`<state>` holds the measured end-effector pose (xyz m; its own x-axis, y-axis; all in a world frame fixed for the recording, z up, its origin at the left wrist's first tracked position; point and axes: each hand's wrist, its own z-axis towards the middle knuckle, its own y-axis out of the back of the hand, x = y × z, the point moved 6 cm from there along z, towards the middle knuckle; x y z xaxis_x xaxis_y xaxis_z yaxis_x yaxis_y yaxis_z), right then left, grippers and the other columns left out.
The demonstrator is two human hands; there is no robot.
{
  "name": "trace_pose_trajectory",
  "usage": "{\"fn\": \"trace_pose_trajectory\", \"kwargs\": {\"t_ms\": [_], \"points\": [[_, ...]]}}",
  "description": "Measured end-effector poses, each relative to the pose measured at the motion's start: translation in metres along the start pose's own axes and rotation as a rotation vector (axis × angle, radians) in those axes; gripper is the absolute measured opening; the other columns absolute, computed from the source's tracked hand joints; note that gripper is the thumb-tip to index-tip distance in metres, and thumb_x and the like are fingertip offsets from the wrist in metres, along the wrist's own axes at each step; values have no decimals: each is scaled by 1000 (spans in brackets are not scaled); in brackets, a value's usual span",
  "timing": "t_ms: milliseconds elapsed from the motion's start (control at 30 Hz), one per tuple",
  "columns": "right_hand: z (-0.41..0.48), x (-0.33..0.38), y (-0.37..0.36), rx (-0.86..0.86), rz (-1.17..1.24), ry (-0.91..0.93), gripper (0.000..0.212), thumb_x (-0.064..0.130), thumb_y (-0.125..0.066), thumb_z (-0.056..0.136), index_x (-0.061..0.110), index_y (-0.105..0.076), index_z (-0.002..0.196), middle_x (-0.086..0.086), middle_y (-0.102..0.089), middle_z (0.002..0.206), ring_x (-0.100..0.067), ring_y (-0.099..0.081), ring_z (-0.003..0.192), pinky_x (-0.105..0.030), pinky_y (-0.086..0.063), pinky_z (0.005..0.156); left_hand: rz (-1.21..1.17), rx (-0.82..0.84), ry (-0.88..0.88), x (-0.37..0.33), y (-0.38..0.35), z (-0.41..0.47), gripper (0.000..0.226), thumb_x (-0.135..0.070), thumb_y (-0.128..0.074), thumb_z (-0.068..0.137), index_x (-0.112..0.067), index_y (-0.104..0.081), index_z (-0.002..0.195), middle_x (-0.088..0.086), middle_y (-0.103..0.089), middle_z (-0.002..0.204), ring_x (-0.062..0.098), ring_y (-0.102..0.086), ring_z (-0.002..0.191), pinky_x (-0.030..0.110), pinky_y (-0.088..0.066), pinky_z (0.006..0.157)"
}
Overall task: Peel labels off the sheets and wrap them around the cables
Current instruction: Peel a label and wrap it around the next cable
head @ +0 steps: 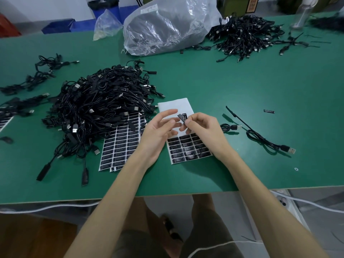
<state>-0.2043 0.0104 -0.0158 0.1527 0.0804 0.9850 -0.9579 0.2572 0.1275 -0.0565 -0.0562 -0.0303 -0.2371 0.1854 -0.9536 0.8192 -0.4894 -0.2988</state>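
Two cable heaps (96, 107) — bag (167, 25) — beyond sheets (188, 146)

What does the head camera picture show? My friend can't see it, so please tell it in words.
Two bare hands, the left hand open and the right hand pinching a black label, work above a half-used label sheet on a green table. A big pile of black cables lies to the left.

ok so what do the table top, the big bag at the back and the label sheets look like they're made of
Table top: likely a matte green mat, with a pale board edge showing at the front.
Big bag: thin clear plastic film, crinkled and glinting.
Label sheets: glossy black printed stickers on white backing, probably coated paper; the peeled sheet looks smooth and slightly shiny.
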Motion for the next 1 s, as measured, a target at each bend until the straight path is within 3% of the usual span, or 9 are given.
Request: {"fn": "trace_pose_trajectory", "kwargs": {"t_ms": [100,233,367,500,633,1000], "points": [[-1,2,-2,42,32,-5,13,9,-63,100,9,-68,89,-10,-77,86,-9,-66,75,-20,-53,78,102,3,-43,1,-2,0,27,-10,-63,101,-12,-67,128,1,-72,99,13,-66,88,26,-53,82],[-2,2,-4,66,62,-25,12,7,-64,100,8,-68,88,-10,-77,85,-11,-69,76,-22,-54,76,84,10,-57,0,-2,-1,16,-14,-66,95,-10,-72,110,-4,-72,81,9,-62,73,22,-52,74],[-2,2,-1,-2,21,-2,11,10,-66,98,11,-67,87,-15,-71,89,-19,-62,84,-42,-51,85,48,20,-54,-2,-3,-3,21,-21,-71,86,-10,-73,103,3,-74,90,14,-63,81,25,-50,75],[-5,5,8,-127,125,44,7,17,-67,91,17,-67,84,-13,-75,95,-14,-66,88,-32,-51,80,33,59,-66,-5,-5,-4,23,-24,-71,90,-8,-71,106,8,-76,105,20,-70,92,25,-52,75],[-7,5,16,-177,313,69,7,6,-68,95,9,-66,88,-12,-78,94,-20,-72,81,-26,-54,67,9,30,-53,-5,-4,-5,21,-24,-70,91,-10,-70,107,10,-76,107,20,-71,90,24,-52,72],[-6,2,-2,-13,328,55,4,0,-67,97,2,-63,98,-13,-75,84,-19,-67,70,-27,-54,63,-59,-29,-19,-3,-1,-5,19,-26,-69,88,-15,-75,103,3,-77,97,12,-69,82,23,-51,75]]}}
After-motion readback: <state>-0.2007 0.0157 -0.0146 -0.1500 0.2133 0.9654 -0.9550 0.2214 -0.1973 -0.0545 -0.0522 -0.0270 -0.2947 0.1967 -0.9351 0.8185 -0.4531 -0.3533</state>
